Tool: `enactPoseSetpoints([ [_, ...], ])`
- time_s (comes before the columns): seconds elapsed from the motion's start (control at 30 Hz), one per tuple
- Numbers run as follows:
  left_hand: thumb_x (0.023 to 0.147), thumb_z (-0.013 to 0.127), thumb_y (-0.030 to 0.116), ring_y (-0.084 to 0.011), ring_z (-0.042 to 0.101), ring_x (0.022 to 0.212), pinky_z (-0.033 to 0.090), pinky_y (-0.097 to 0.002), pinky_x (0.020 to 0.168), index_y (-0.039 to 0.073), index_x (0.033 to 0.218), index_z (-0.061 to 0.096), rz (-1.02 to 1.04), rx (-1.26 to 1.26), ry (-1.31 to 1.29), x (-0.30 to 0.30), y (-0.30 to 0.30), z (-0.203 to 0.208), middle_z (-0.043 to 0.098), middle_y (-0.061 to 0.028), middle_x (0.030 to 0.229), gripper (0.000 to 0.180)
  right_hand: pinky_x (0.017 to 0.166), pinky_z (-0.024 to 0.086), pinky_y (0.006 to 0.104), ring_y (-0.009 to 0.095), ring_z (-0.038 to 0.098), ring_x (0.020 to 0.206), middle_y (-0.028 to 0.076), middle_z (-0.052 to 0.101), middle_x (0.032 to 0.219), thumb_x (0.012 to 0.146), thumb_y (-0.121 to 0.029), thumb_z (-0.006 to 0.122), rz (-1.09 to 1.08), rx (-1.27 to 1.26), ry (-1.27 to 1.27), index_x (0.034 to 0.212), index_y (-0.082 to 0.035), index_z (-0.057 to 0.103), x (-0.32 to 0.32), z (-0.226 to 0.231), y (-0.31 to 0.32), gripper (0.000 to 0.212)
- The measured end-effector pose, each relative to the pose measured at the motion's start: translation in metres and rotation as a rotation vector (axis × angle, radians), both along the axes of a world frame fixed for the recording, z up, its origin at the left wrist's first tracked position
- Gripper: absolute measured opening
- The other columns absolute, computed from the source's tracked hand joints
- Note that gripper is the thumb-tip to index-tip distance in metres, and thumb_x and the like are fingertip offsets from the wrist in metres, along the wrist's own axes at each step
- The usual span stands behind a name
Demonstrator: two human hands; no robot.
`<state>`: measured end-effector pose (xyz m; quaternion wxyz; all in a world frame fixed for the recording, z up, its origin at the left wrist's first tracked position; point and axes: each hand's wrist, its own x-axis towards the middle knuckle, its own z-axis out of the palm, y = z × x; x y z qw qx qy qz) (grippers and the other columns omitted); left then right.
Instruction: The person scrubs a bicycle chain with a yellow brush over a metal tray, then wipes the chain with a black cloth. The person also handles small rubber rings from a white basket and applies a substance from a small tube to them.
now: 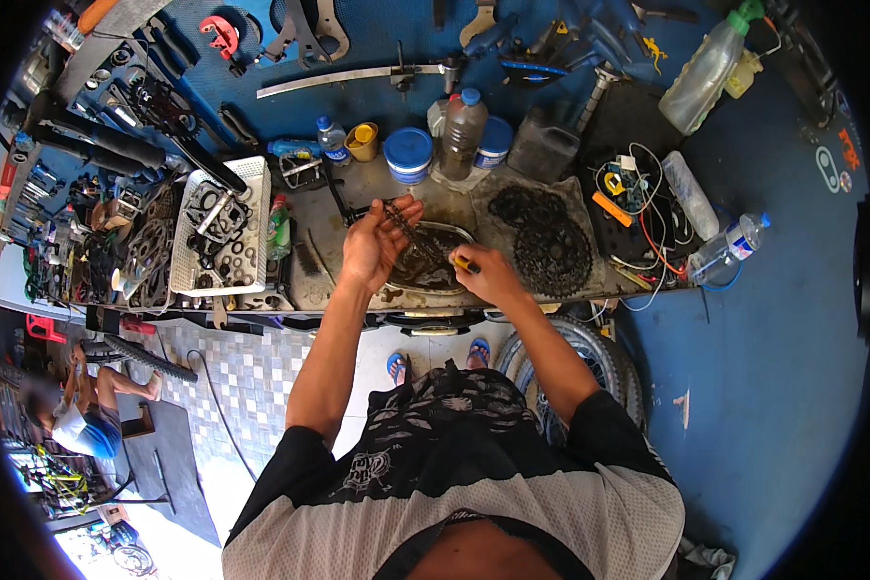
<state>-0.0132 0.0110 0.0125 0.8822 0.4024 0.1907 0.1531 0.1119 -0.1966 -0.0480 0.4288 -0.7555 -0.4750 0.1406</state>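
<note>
Over a shallow basin of dark liquid (469,233), my left hand (369,246) is turned palm up with a bicycle chain (396,217) across its fingers. The chain is dark and hangs down toward the liquid. My right hand (493,280) is closed around a small tool with a yellow and black handle (466,264), close to the hanging chain. The tool's working end is too small and dark to make out. To the right of the basin, blackened bicycle sprockets (553,259) lie on a dirty cloth (590,227).
A white basket of metal parts (254,174) stands at left. Behind the basin are a blue-lidded tub (409,155), a dark-filled bottle (463,135) and a grey jug (543,147). Wires and a water bottle (735,246) lie at right. A person (87,416) sits far left; wheels (570,358) lean below the bench.
</note>
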Motion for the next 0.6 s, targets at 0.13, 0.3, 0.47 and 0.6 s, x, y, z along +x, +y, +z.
enactPoseSetpoints([
  [0.13, 0.112, 0.047, 0.038, -0.0284, 0.059, 0.133, 0.047, -0.0362, 0.106, -0.004, 0.140, 0.058, 0.007, 0.019, -0.023, 0.000, -0.007, -0.012, 0.064, -0.0194, 0.140, 0.052, 0.085, 0.056, 0.0389, 0.034, 0.071, 0.101, 0.016, 0.072, 0.114, 0.088, -0.006, 0.076, -0.013, 0.281, 0.136, 0.117, -0.005, 0.068, -0.011, 0.059, 0.017, 0.030],
  [0.3, 0.113, 0.045, 0.039, -0.0281, 0.062, 0.128, 0.050, -0.0371, 0.102, -0.005, 0.141, 0.056, 0.009, -0.074, -0.041, 0.003, -0.010, -0.013, 0.064, -0.0188, 0.140, 0.053, 0.088, 0.055, 0.0400, 0.035, 0.071, 0.102, 0.018, 0.072, 0.111, 0.088, -0.003, 0.076, 0.034, 0.456, -0.056, 0.116, -0.002, 0.067, -0.031, 0.088, 0.042, 0.029],
  [0.47, 0.113, 0.042, 0.040, -0.0287, 0.063, 0.126, 0.049, -0.0400, 0.108, -0.004, 0.140, 0.057, 0.044, -0.062, -0.037, -0.004, -0.006, -0.002, 0.065, -0.0186, 0.139, 0.054, 0.088, 0.055, 0.0412, 0.036, 0.070, 0.101, 0.018, 0.072, 0.110, 0.088, -0.002, 0.075, 0.107, 0.435, -0.039, 0.116, -0.002, 0.068, -0.035, 0.079, 0.037, 0.029],
  [0.6, 0.112, 0.046, 0.037, -0.0261, 0.065, 0.124, 0.051, -0.0378, 0.107, -0.004, 0.136, 0.061, -0.028, -0.025, -0.024, -0.002, -0.011, -0.002, 0.066, -0.0174, 0.137, 0.050, 0.087, 0.055, 0.0396, 0.033, 0.071, 0.099, 0.018, 0.072, 0.108, 0.089, 0.000, 0.074, 0.017, 0.477, -0.112, 0.114, -0.002, 0.068, -0.035, 0.076, 0.039, 0.026],
])
